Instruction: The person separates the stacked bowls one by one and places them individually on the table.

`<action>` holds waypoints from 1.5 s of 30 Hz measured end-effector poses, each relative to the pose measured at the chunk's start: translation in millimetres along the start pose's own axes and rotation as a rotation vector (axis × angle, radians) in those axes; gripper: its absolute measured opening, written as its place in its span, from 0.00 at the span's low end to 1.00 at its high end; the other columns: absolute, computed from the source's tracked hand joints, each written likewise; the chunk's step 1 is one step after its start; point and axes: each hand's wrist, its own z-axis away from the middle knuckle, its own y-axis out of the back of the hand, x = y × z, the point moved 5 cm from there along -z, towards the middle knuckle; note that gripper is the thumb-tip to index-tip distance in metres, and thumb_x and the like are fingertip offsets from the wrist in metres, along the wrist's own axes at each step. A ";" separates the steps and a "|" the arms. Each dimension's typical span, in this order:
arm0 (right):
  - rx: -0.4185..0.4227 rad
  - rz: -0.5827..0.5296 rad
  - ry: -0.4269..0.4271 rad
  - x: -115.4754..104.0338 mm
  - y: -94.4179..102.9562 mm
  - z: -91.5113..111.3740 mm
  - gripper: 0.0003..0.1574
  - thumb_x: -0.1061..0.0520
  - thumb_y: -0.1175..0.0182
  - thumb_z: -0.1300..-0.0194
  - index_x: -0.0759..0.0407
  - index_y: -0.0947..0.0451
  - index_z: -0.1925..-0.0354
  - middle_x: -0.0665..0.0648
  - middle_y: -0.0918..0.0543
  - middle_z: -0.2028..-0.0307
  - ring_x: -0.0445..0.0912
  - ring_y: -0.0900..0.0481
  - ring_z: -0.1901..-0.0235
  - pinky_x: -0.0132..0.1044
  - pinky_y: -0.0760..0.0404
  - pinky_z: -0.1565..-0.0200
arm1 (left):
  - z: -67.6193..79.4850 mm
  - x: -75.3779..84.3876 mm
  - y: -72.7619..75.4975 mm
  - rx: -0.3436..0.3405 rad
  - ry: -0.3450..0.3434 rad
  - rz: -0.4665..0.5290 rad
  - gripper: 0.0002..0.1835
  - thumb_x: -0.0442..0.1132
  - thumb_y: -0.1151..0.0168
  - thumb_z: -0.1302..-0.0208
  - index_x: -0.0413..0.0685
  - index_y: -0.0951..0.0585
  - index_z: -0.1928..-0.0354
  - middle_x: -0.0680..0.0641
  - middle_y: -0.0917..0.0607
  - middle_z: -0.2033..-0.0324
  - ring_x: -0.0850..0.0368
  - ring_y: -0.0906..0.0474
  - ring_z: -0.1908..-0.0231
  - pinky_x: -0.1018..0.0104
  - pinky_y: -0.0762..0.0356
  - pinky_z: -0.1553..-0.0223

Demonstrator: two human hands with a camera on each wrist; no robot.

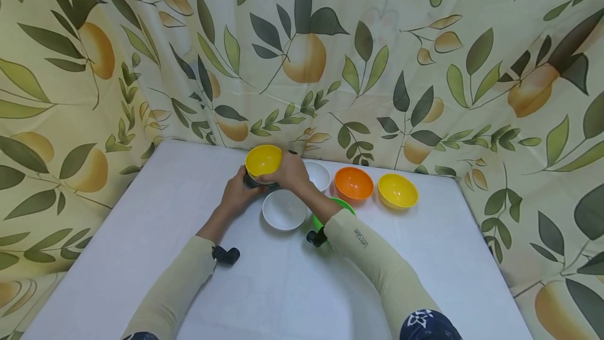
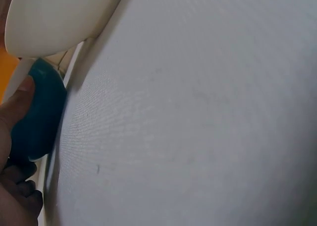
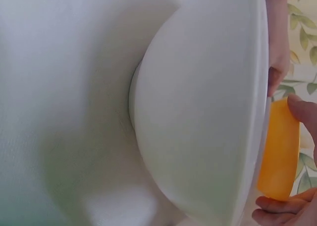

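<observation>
Cream fabric (image 1: pixel 349 46) printed with orange fruit and green and grey leaves hangs in front of me, falling in soft folds behind the white desk (image 1: pixel 264 287) and down both its sides. The light is gentle, leaving blurred shadows on the desk's pale, finely textured top.

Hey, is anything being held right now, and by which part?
Yes: the right hand holds a yellow bowl by its side, and the left hand grips a teal bowl by its outer side.
</observation>
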 end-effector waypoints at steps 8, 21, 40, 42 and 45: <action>0.033 -0.081 0.016 -5.0 6.4 4.5 0.62 0.37 0.15 0.53 0.64 0.31 0.30 0.62 0.16 0.44 0.55 0.19 0.47 0.48 0.17 0.43 | -0.3 1.4 1.8 -0.009 0.002 0.001 0.50 0.56 0.21 0.40 0.44 0.36 0.24 0.37 0.29 0.26 0.40 0.36 0.25 0.42 0.44 0.23; 0.060 -0.231 0.005 -7.9 25.4 20.6 0.62 0.46 0.13 0.54 0.60 0.32 0.28 0.60 0.18 0.41 0.53 0.21 0.45 0.47 0.17 0.41 | 0.2 4.3 0.6 -0.017 0.005 -0.006 0.51 0.56 0.22 0.39 0.45 0.38 0.21 0.36 0.28 0.27 0.38 0.36 0.26 0.38 0.44 0.23; 0.035 -0.284 -0.133 13.6 53.8 65.9 0.70 0.42 0.13 0.55 0.63 0.36 0.22 0.62 0.20 0.36 0.55 0.21 0.44 0.49 0.17 0.42 | 2.2 5.9 4.0 0.001 -0.017 -0.032 0.53 0.53 0.22 0.37 0.40 0.41 0.19 0.34 0.31 0.25 0.36 0.36 0.26 0.41 0.42 0.24; 0.036 -0.289 -0.139 15.2 56.2 69.3 0.71 0.42 0.13 0.54 0.64 0.38 0.22 0.63 0.21 0.34 0.56 0.21 0.43 0.49 0.17 0.41 | 2.0 5.5 2.9 -0.002 -0.014 -0.030 0.54 0.53 0.22 0.37 0.39 0.42 0.19 0.34 0.32 0.25 0.37 0.37 0.25 0.42 0.42 0.23; 0.042 -0.289 -0.139 17.4 59.5 73.3 0.70 0.43 0.13 0.53 0.63 0.37 0.22 0.62 0.21 0.35 0.56 0.21 0.43 0.48 0.16 0.42 | 1.9 5.9 1.7 -0.004 -0.014 -0.024 0.55 0.52 0.21 0.38 0.38 0.43 0.18 0.34 0.33 0.24 0.37 0.38 0.25 0.44 0.42 0.23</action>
